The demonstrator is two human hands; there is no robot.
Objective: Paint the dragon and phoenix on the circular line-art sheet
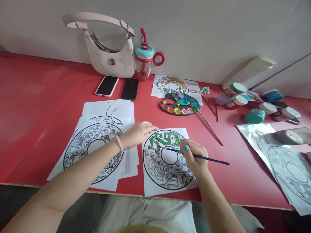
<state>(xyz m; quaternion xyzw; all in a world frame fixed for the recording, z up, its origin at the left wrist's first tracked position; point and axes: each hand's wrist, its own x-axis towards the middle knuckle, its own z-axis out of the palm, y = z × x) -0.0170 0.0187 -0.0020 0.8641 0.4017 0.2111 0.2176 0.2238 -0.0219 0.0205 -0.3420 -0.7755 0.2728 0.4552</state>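
Note:
My right hand (pixel 195 155) holds a thin dark blue paintbrush (pixel 213 159), its tip over the upper part of a printed sheet (pixel 155 189). That sheet carries a round design with a partly green dragon (pixel 160 139) at the top; the rest shows black outlines on white. My left hand (pixel 138 133), fingers stretched out, rests flat at the sheet's upper left edge and holds nothing. Under my left forearm lies a stack of similar uncoloured sheets (pixel 82 124). Beyond the green-painted sheet sits a dark palette (pixel 167 110) with several paint colours, a second brush (pixel 211 128) leaning on it.
At the back are a white handbag (pixel 113 61), a cup with a red handle (pixel 144 61) and two phones (pixel 107 86) (pixel 130 89). A coloured sheet (pixel 155 87) lies behind the palette. Paint jars (pixel 254 116) and more printed sheets (pixel 289 168) are at the right on the red table (pixel 36 113).

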